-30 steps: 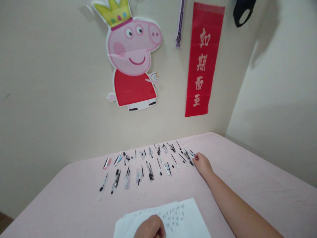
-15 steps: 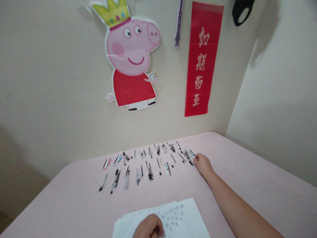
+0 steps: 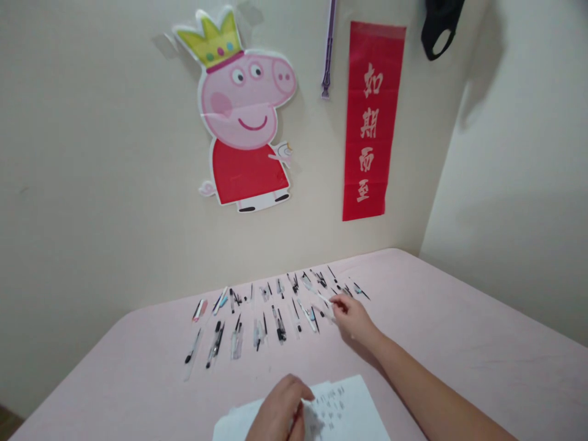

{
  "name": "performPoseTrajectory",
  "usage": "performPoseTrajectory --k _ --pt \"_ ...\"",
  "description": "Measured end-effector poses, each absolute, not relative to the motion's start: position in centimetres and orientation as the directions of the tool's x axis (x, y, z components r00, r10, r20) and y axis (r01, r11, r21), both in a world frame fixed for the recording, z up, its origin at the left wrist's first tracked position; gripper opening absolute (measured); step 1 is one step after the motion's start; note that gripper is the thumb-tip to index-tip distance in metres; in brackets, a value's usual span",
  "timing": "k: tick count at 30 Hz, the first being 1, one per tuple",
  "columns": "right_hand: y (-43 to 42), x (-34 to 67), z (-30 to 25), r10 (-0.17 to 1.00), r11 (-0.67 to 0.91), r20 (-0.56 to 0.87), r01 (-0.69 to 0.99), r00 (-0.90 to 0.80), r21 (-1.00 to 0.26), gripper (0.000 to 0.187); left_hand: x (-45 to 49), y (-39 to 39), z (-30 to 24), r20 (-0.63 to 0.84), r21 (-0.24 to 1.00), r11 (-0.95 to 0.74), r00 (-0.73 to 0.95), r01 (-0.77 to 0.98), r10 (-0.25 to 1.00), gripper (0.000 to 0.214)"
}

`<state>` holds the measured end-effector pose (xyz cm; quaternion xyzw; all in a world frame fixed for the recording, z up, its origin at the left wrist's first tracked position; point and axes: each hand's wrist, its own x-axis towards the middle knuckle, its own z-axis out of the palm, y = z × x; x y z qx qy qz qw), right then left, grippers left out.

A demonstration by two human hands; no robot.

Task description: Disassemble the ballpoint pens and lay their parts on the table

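Observation:
My right hand (image 3: 353, 316) is closed on a slim white pen barrel (image 3: 324, 297), pinched between thumb and fingertips, its far end pointing left above the pen parts. My left hand (image 3: 285, 409) hovers low over sheets of paper (image 3: 356, 404) with handwritten characters on them. Its fingers are loosely bent, thumb and index finger apart, with nothing visible between them. Taken-apart pens lie in two rows beyond the paper. Among them are a black-and-clear pen (image 3: 215, 345), a white and blue pen (image 3: 220, 301) and a thin dark refill (image 3: 362, 290) near the right end.
The pink-covered surface (image 3: 138, 367) meets the wall at the back. On that wall hang a cartoon pig cutout (image 3: 250, 171), a red banner (image 3: 374, 122), a purple strap (image 3: 327, 55) and a black mask (image 3: 432, 37).
My right hand has moved left from the right end of the back row, carrying the white barrel. My left hand has risen slightly and its fingers have spread a little. The camera view has tilted upward slightly.

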<state>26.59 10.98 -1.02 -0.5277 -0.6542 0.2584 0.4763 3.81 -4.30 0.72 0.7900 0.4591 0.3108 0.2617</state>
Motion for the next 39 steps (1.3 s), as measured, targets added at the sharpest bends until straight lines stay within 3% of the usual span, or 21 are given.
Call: performPoseTrajectory --k 4,8,11,15,17,19,21,24,27,29,33,39 --pt "7.8 22.9 0.1 0.912 0.38 0.283 0.358 -0.296 -0.853 0.021 3.9 -2.4 1.4 0.497 0.404 -0.654 0.447 0.639 0.744 0.04" --pt "5.7 21.1 0.2 0.863 0.369 0.214 0.283 -0.457 -0.885 0.017 3.0 -1.1 0.8 0.594 0.199 -0.572 0.367 0.796 0.716 0.036" --pt "4.7 20.4 0.1 0.849 0.271 0.128 0.214 -0.513 -0.939 0.013 2.5 -0.9 -0.1 0.55 0.211 -0.523 0.342 0.826 0.762 0.031" --pt "4.8 20.4 0.6 0.836 0.122 0.006 0.176 -0.548 -0.977 0.014 2.4 -1.1 -0.4 0.366 0.348 -0.434 0.306 0.831 0.879 0.031" --pt "5.8 21.5 0.9 0.87 0.14 0.034 0.181 -0.493 -0.974 0.019 2.5 -1.2 -0.2 0.322 0.419 -0.389 0.267 0.82 0.908 0.03" --pt "7.7 23.5 0.9 0.938 0.224 0.137 0.256 -0.319 -0.94 0.022 2.5 -1.2 0.1 0.3 0.479 -0.357 0.233 0.802 0.925 0.028" --pt "9.8 26.4 0.5 0.942 0.329 0.322 0.439 -0.093 -0.836 0.022 2.6 -1.2 0.3 0.288 0.526 -0.328 0.199 0.784 0.937 0.025" --pt "12.4 31.2 -0.9 0.887 0.205 0.441 0.735 0.141 -0.647 0.021 2.6 -1.1 0.6 0.29 0.576 -0.303 0.156 0.759 0.944 0.021" --pt "13.6 34.8 -2.3 0.863 0.011 0.459 0.901 0.211 -0.434 0.018 2.6 -1.1 0.6 0.323 0.595 -0.317 0.142 0.739 0.936 0.02" --pt "13.9 35.9 -2.9 0.867 -0.078 0.436 0.93 0.241 -0.359 0.023 2.6 -1.0 0.4 0.349 0.59 -0.337 0.145 0.734 0.926 0.018" --pt "14.0 35.9 -3.3 0.891 -0.141 0.377 0.944 0.252 -0.298 0.03 2.4 -0.8 -0.1 0.377 0.569 -0.367 0.163 0.736 0.912 0.017" --pt "14.3 35.2 -2.8 0.912 -0.187 0.317 0.95 0.262 -0.248 0.025 2.1 -0.4 -0.7 0.427 0.537 -0.417 0.19 0.734 0.884 0.015"
